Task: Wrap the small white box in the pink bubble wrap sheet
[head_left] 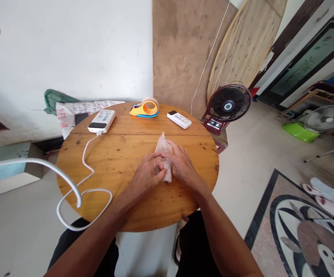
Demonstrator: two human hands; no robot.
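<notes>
A narrow packet in whitish, translucent wrapping (162, 144) lies on the round wooden table, its pointed end towards the wall. What is inside the wrapping cannot be made out. My left hand (149, 171) is on its left side, thumb and fingers curled and pinching the wrap near the middle. From the right, my right hand (181, 161) closes around the packet with bent fingers along its edge. Both hands nearly touch over it, hiding part of its surface.
Beyond the hands stand a yellow and blue tape dispenser (145, 108), a white power bank (102, 120) with a white cable (84, 154), and a second white device (179, 119). A dark red fan (229, 104) is right of the table (121, 154). A thick white tube (51, 165) crosses the left edge.
</notes>
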